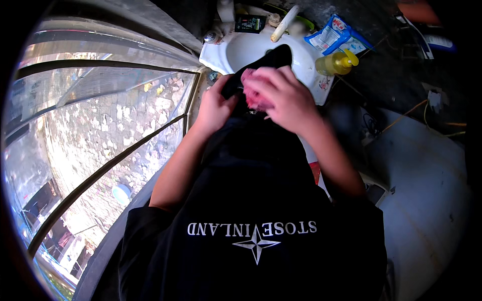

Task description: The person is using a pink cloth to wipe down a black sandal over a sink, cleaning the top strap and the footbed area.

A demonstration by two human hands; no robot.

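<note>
My left hand (214, 109) grips the near left edge of a long black item (269, 62), perhaps a shoe, with its thumb on the upper side. The item's rounded far end reaches over the white washbasin (235, 49). A crumpled pink cloth (253, 90) is bunched under the curled fingers of my right hand (288, 96), pressed against the black item. Blur softens the right fingers, and they cover much of the cloth. The item's near end merges with my black shirt, so its full shape cannot be made out.
A white faucet (285, 23) stands behind the basin. On the right rim are a yellow pump bottle (333, 63) and a blue plastic packet (331, 35); a dark packet (250, 23) lies at the back. A dark-framed window (120, 94) flanks my left; cables (404, 114) run along the right.
</note>
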